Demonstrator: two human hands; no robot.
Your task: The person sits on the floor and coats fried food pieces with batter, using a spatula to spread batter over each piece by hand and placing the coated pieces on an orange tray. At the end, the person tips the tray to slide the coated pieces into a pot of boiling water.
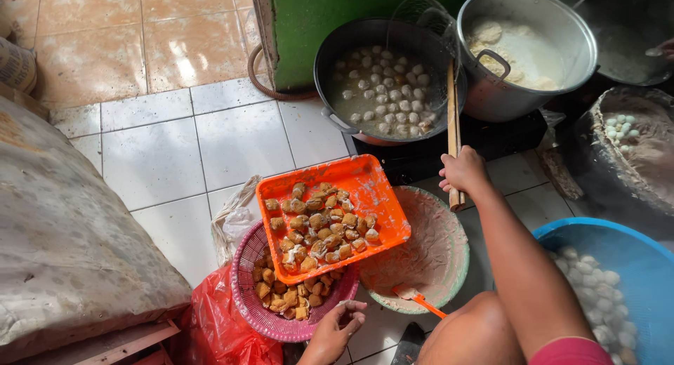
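Note:
My right hand [463, 172] grips the wooden handle [453, 119] of a wire strainer [421, 24] that leans over a black pot [330, 63] of white balls in cloudy liquid. My left hand [340, 326] hovers at the near rim of a pink basket [249, 305] of brown fried pieces, fingers smeared with paste and loosely curled, holding nothing I can see. An orange tray [379, 189] with more stuffed brown pieces rests across the basket and a green bowl [460, 256] coated with pale paste.
A steel pot [554, 35] of pale broth stands to the right of the black pot. At the right are a blue basin [632, 260] of white balls and a dark pan [632, 126]. A red plastic bag [217, 330] and an orange spoon [421, 300] lie near.

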